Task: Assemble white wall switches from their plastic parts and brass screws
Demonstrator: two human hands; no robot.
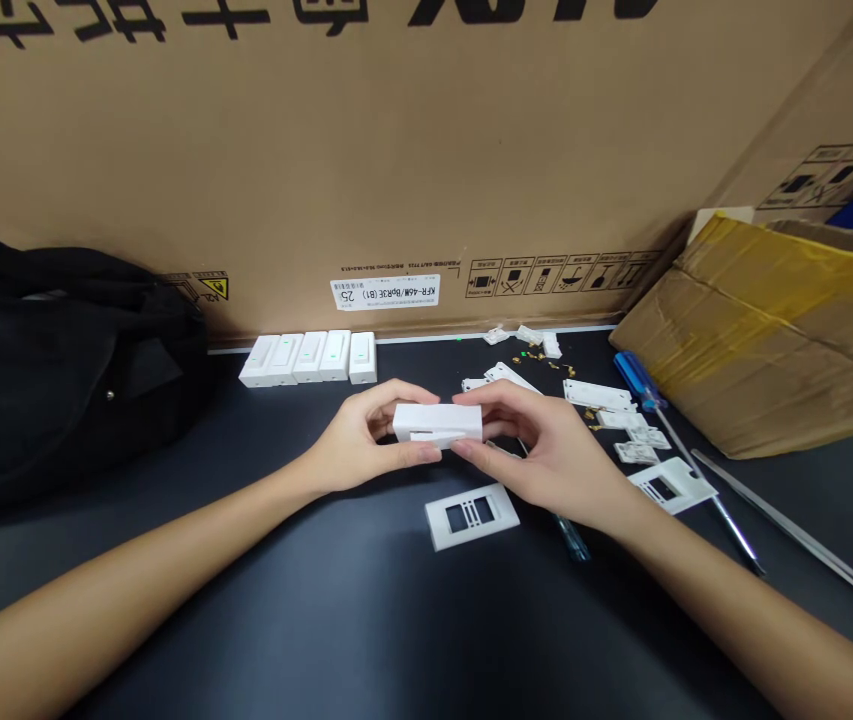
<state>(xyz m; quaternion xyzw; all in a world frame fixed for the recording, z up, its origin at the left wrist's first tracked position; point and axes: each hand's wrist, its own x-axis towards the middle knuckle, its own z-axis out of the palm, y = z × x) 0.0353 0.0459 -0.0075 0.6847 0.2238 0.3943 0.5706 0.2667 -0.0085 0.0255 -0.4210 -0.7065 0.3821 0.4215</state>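
Note:
A white rectangular switch housing [437, 420] is held up above the dark table, between both hands. My left hand [373, 435] grips its left end with thumb in front and fingers behind. On its right end, my right hand [538, 445] closes in the same way. Just below the hands lies a white frame [439, 525] with rectangular openings. The dark green handle of a screwdriver [573, 540] shows under my right wrist; the rest of that tool is mostly hidden.
Several white switches [310, 358] stand in a row at the back. White parts [598, 395] and small brass pieces lie at right, beside a blue-handled screwdriver [640, 380], another frame [685, 488] and a taped carton [763, 340]. A black bag [66, 370] sits left.

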